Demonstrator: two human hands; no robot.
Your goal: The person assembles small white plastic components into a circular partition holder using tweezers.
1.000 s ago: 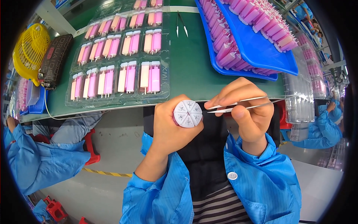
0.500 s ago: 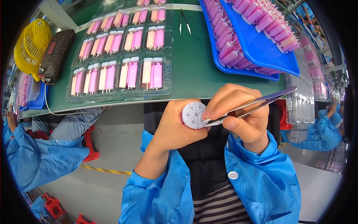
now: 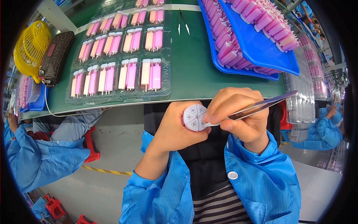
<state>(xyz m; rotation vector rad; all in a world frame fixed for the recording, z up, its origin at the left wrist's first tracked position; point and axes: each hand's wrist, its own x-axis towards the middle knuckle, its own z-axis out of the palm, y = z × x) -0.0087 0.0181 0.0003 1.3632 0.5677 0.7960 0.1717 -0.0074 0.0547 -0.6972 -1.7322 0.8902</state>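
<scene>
My left hand (image 3: 179,128) is closed around a round bundle of wedge-shaped pieces with white tops (image 3: 192,118); small metal-like marks show on those tops, and a pink rim shows beside my fingers. In my right hand (image 3: 240,115) are long metal tweezers (image 3: 266,103), held between thumb and fingers with the rear end pointing up to the right. Their tips reach the right edge of the white tops, and my right fingertips touch there too. What lies between the tips is hidden by my fingers.
Clear plastic trays (image 3: 125,95) hold pink and cream tubes on the green table (image 3: 190,63). A second pair of tweezers (image 3: 182,22) lies behind. Stacked blue trays (image 3: 253,44) hold many pink pieces. A yellow basket (image 3: 30,48) and dark pouch (image 3: 56,56) sit left; a co-worker's blue sleeve (image 3: 44,156) is below.
The tweezers' arms have come closer together and their tips have dipped slightly at the bundle's right edge. My left hand has barely moved and keeps its hold.
</scene>
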